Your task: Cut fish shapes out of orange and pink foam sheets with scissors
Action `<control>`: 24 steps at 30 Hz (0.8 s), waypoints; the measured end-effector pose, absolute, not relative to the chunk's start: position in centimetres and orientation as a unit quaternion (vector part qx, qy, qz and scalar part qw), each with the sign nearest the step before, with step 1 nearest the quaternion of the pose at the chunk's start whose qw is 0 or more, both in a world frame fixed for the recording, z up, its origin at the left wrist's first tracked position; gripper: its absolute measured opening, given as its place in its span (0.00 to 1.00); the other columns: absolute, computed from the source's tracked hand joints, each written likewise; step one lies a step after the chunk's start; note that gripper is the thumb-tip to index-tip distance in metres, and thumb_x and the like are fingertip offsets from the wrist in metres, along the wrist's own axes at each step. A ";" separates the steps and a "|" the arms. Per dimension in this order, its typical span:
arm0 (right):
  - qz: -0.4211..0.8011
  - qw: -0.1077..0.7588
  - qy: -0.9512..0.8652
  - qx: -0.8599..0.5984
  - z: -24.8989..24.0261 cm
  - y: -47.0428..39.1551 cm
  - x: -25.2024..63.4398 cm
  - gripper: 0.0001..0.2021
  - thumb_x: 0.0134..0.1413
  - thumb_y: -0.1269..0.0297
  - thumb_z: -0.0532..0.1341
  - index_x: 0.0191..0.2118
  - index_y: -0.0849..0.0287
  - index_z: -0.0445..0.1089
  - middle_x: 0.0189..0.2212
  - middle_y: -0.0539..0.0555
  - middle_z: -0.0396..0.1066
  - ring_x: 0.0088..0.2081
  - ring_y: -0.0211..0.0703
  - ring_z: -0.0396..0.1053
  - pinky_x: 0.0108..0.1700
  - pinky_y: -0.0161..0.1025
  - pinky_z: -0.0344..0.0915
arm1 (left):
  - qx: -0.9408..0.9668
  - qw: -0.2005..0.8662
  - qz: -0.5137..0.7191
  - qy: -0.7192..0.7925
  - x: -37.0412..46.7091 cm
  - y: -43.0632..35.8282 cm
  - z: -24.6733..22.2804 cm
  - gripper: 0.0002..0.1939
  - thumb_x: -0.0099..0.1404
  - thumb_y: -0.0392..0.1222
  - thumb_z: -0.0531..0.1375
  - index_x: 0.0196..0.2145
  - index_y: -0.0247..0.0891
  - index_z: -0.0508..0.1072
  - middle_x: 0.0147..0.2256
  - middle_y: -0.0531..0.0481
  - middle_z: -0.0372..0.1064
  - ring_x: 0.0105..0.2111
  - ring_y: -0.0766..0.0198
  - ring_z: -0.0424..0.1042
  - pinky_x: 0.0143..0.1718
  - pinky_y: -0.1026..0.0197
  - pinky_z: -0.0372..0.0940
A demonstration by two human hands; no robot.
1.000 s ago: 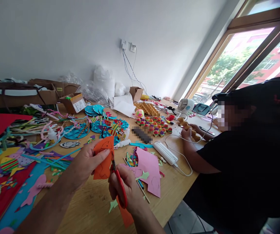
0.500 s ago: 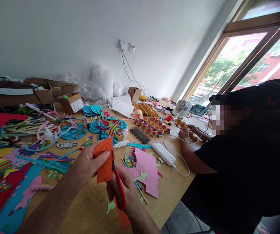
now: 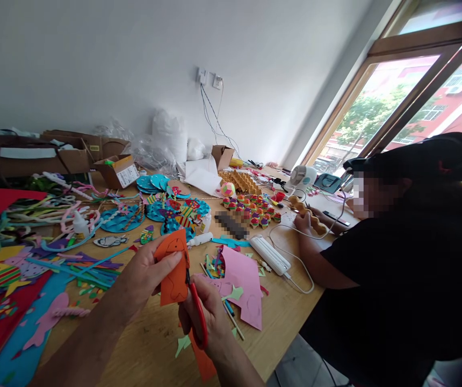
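The sheet of paper with a drawn outline [image 3: 173,279] is orange, its lines black; the scissors' handles [image 3: 199,317] are red. The folded paper [image 3: 245,282] is plain pink, the tabletop [image 3: 146,349] light brown. One fish cutout [image 3: 4,273] has red, yellow and green stripes.

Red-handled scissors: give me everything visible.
The scissors have a red, plastic-looking handle and short, dark, metal-looking blades. The right hand grips the handle, hiding part of it. They are tilted, blades pointing up and away, at the right edge of the orange sheet. Blade opening: can't tell.
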State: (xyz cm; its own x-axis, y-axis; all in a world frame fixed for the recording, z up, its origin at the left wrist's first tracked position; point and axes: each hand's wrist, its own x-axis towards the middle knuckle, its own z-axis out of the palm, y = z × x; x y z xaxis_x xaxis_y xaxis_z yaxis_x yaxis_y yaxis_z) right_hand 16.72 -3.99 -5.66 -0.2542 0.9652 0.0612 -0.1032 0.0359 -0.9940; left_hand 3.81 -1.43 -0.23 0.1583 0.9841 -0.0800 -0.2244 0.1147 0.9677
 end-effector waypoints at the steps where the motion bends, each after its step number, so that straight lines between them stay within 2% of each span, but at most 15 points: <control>1: 0.570 0.467 -0.549 -0.395 -5.7 -4.0 16.7 0.31 0.43 0.29 0.55 0.22 0.57 0.58 0.10 0.43 0.56 0.13 0.30 0.50 0.16 0.29 0.48 | 0.450 0.615 0.490 0.424 3.8 -1.4 -0.3 0.12 0.52 0.47 0.65 0.26 0.39 0.67 0.20 0.60 0.65 0.19 0.69 0.64 0.20 0.69 0.60; 13: 0.554 0.477 -0.560 -0.390 -6.2 -3.9 16.8 0.28 0.50 0.33 0.54 0.22 0.57 0.58 0.11 0.43 0.55 0.13 0.29 0.51 0.17 0.28 0.49 | 0.436 0.626 0.491 0.420 4.0 -1.6 -0.4 0.13 0.51 0.47 0.66 0.27 0.39 0.67 0.20 0.60 0.64 0.20 0.69 0.62 0.21 0.69 0.60; 20: 0.559 0.479 -0.553 -0.389 -6.2 -3.9 16.7 0.29 0.47 0.31 0.55 0.22 0.57 0.57 0.10 0.42 0.55 0.13 0.29 0.49 0.16 0.29 0.50 | 0.439 0.622 0.487 0.429 4.1 -1.5 -0.3 0.13 0.50 0.47 0.66 0.29 0.40 0.69 0.20 0.60 0.64 0.20 0.69 0.63 0.21 0.69 0.60; 24: 0.564 0.480 -0.547 -0.391 -6.3 -3.8 16.7 0.28 0.49 0.34 0.55 0.22 0.57 0.57 0.10 0.42 0.54 0.12 0.28 0.49 0.15 0.28 0.48 | 0.438 0.624 0.485 0.428 4.0 -1.5 -0.4 0.13 0.50 0.47 0.66 0.29 0.40 0.68 0.20 0.60 0.64 0.20 0.69 0.63 0.20 0.69 0.60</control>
